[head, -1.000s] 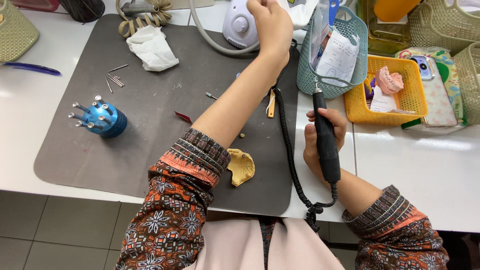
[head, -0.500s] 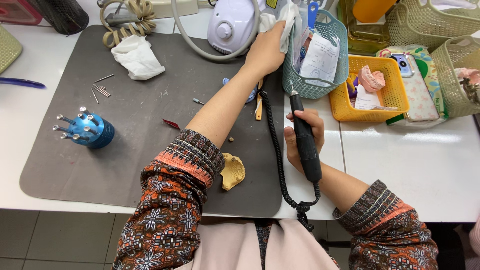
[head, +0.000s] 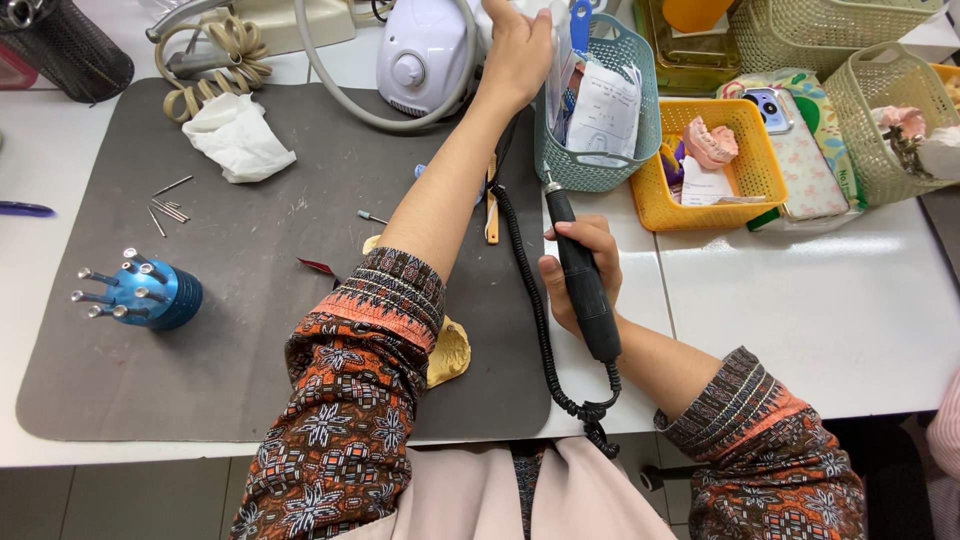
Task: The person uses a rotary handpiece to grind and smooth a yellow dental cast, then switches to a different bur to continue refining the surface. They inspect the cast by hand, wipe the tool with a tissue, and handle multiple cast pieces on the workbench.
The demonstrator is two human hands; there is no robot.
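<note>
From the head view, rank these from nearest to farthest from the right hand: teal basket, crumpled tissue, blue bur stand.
1. Teal basket: just above the right hand, at the mat's right edge.
2. Crumpled tissue: well to the left, at the top of the grey mat, past the left forearm.
3. Blue bur stand: farthest, at the mat's left side.

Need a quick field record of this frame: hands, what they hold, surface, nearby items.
left hand: stretched forward, at the white control unit beside the teal basket
right hand: gripping the black corded handpiece, tip pointing away
surface: grey mat on a white table
on mat: blue bur holder, loose burs, crumpled tissue, yellow dental cast partly under the left sleeve
right side: yellow basket with a pink denture model
</note>
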